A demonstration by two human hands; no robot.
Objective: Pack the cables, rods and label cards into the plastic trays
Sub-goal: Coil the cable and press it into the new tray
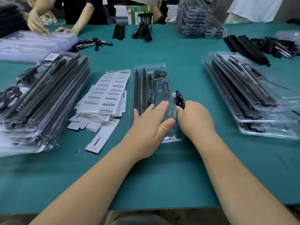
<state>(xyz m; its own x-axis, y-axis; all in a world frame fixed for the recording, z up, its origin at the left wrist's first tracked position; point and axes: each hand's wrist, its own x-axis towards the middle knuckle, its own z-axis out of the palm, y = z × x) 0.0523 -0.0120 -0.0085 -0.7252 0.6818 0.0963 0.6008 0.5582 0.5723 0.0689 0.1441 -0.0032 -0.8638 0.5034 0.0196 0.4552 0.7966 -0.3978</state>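
A clear, glossy plastic tray (150, 69) lies on the green desk (162, 176), long black rods (140, 88) in its slots. The left hand (149, 120) rests flat on it, grip released; the right hand (194, 117) pinches a coiled black cable (179, 98) at the tray's right edge

Four hands show: two near (150, 118) (194, 118), two far (36, 23) (67, 30). One open tray (162, 137) lies centre, holding two long rods (140, 88). Three stacks of filled trays (40, 95) (253, 95) (199, 18) stand around.
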